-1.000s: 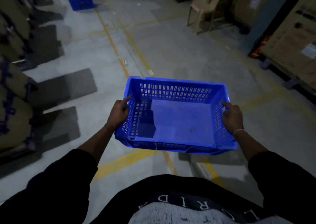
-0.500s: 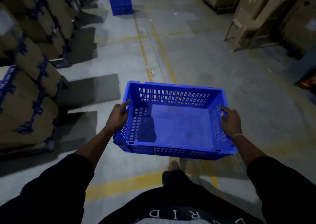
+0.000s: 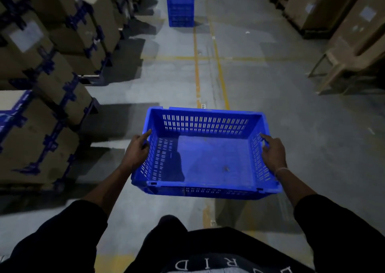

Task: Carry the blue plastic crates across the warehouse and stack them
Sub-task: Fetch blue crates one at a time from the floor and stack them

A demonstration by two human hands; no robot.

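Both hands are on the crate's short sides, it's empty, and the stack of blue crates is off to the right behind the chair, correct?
Not quite. The stack of blue crates stands straight ahead at the far end of the aisle, not behind the chair, as the head view shows. The left hand and right hand do hold the empty crate by its short sides.
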